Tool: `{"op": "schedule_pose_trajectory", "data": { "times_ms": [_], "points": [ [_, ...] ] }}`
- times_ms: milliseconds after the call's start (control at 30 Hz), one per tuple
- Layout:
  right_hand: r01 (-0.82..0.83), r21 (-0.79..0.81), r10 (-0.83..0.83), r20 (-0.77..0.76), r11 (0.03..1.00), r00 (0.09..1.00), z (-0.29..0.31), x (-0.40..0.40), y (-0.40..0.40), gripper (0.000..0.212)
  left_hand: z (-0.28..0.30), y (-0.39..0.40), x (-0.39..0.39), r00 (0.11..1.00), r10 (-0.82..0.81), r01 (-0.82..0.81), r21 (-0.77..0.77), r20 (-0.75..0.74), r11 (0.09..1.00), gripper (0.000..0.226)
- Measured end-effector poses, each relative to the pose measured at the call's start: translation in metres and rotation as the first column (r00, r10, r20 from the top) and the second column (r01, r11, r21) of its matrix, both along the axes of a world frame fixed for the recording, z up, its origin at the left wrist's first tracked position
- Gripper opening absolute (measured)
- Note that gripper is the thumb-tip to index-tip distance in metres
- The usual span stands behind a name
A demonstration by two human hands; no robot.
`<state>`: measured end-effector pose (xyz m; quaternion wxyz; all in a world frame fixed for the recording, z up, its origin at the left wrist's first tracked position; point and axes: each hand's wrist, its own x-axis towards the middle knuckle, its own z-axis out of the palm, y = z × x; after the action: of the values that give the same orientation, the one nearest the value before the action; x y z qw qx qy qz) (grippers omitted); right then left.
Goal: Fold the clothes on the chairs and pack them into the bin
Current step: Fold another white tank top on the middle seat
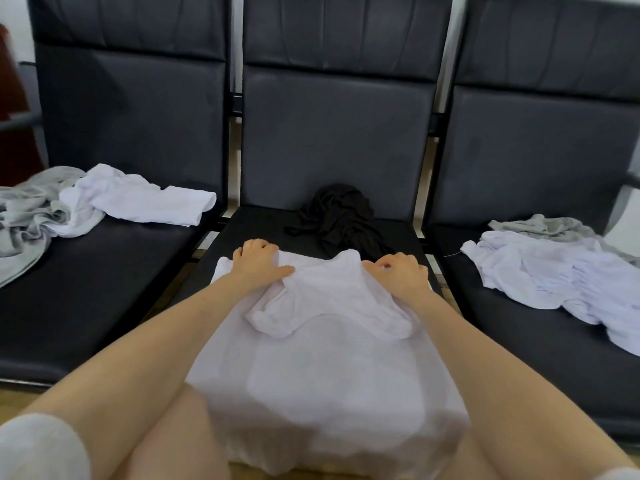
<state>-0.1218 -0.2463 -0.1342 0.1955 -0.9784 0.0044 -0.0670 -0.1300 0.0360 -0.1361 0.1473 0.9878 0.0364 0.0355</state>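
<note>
A white T-shirt lies spread on the middle black chair seat, its hem hanging over the front edge towards me. Both sleeves are folded inward over its chest. My left hand grips the shirt's top left shoulder, fingers curled over the edge and thumb on the cloth. At the top right shoulder my right hand pinches the fabric with curled fingers. No bin is in view.
A crumpled black garment lies at the back of the middle seat. The left chair holds a white garment and a grey one. The right chair holds a white garment over a grey one.
</note>
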Motion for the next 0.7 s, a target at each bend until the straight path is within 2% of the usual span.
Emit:
{"op": "schedule_pose_trajectory", "data": {
  "times_ms": [67,200,300,433,500,567,700],
  "points": [
    [-0.025,-0.067,0.025,-0.005,0.997,1.000,-0.001,-0.001,0.005,0.053,-0.001,0.003,0.001,0.998,-0.006,0.005,-0.015,-0.062,1.000,0.061],
    [-0.014,-0.086,0.012,-0.028,0.996,1.000,0.003,-0.001,0.021,0.056,0.003,0.002,-0.003,0.997,-0.075,0.076,-0.058,0.020,0.995,0.035],
    [-0.042,-0.081,0.038,-0.057,0.996,0.998,0.004,-0.001,0.028,0.056,0.005,0.001,-0.009,0.994,-0.102,0.107,-0.132,0.048,0.985,0.024],
    [-0.060,0.124,0.081,-0.169,0.990,0.982,0.007,-0.002,0.031,0.046,0.005,0.005,-0.014,0.994,-0.094,0.103,-0.167,0.061,0.981,0.025],
    [-0.092,0.140,0.118,-0.190,0.986,0.975,0.009,-0.003,0.032,0.035,0.004,0.012,-0.015,0.994,-0.084,0.096,-0.184,0.069,0.978,0.020],
    [-0.134,0.185,0.159,-0.128,0.974,0.979,0.012,-0.005,0.032,0.019,0.003,0.019,-0.014,0.991,-0.084,0.108,-0.269,0.101,0.957,0.040],
    [-0.126,0.461,0.105,0.071,0.879,0.992,0.024,-0.005,0.029,0.027,0.020,0.023,-0.001,0.972,-0.042,0.148,-0.466,0.229,0.872,0.049]
  ]
}}
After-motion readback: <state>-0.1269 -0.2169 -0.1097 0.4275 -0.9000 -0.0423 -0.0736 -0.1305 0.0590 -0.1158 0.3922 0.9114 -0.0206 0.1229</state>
